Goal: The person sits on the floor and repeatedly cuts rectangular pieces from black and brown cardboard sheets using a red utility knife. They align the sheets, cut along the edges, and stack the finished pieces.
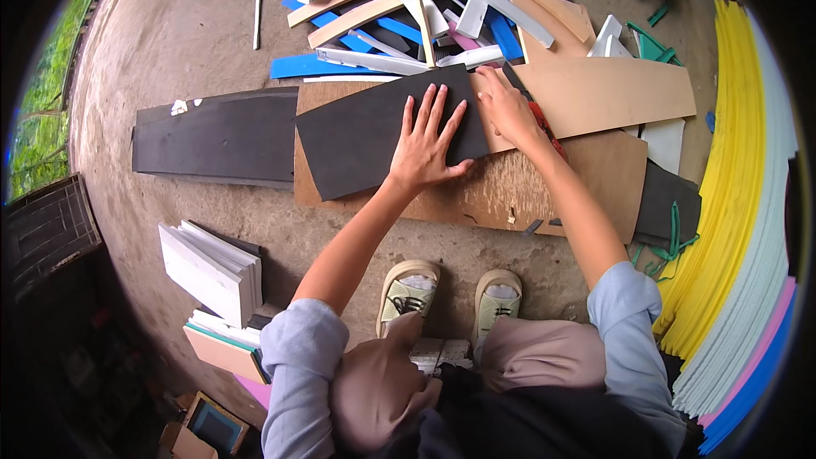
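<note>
My left hand (425,143) presses flat, fingers spread, on a black foam sheet (353,132). That sheet lies over a long tan foam sheet (608,93), and both rest on a worn wooden board (561,191). At the black sheet's right end, my right hand (507,110) is closed around a red-and-black utility knife (544,123). Its tip is hard to make out. The fingers touch the tan sheet close to the black edge.
Blue, white and tan foam offcuts (408,17) lie heaped beyond the board. More black sheets (212,136) extend left. Stacked white sheets (204,268) stand at lower left. Yellow foam strips (731,161) line the right side, near green string (674,238).
</note>
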Action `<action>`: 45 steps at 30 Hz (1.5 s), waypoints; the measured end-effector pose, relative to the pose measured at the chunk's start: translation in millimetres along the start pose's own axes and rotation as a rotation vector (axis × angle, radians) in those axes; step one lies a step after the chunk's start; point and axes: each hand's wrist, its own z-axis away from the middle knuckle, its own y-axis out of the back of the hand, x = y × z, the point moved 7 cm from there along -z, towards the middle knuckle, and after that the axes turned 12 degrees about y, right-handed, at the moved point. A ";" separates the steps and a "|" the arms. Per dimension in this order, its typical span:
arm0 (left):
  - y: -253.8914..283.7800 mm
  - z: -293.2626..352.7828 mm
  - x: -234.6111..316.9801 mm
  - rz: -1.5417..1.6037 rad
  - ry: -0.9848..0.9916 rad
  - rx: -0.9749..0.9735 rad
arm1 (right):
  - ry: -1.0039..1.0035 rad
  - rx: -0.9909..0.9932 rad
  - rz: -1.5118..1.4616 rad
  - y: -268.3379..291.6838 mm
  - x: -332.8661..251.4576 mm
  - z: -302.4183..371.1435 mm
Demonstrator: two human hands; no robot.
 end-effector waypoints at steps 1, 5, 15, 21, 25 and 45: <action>-0.8 -0.1 1.8 -0.004 0.001 0.003 | -0.040 -0.035 -0.035 1.4 0.8 -0.1; 5.3 1.4 -5.2 0.013 0.007 0.045 | -0.301 -0.247 -0.126 2.8 -7.9 -10.0; 11.1 29.2 -17.5 0.024 0.039 0.008 | 0.042 -0.141 0.092 -16.0 -21.5 -8.2; 14.6 52.3 -25.8 0.031 0.045 -0.017 | 0.026 -0.123 0.135 -37.1 -41.6 10.3; 7.5 51.2 -33.2 -0.031 0.050 0.000 | -0.046 -0.096 0.015 -14.6 -59.0 24.9; -6.3 43.7 -32.4 0.014 0.068 -0.204 | -0.222 0.013 -0.018 -20.5 -70.5 66.8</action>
